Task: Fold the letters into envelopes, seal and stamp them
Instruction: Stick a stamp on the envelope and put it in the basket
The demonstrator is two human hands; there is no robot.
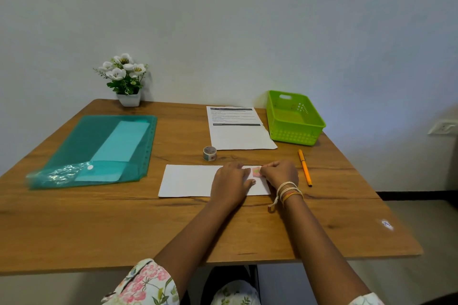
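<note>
Both hands are laid on the envelope's right end: left hand (231, 182) pressed flat w/ fingers straight, right hand (279, 173) w/ fingers curled at the pink stamp (256, 172); whether it's pinched or just pressed can't be told. Worktop (99, 225) is wood. Teal folder (99, 146) is laid at left. Envelope (190, 180) is laid flat near front-centre, long axis left–right. Printed letter (238, 131) is laid behind it, beside the green basket (295, 119). Orange pen (304, 168) is pointed away, at right. Tape roll (209, 153) is stood between letter & envelope.
</note>
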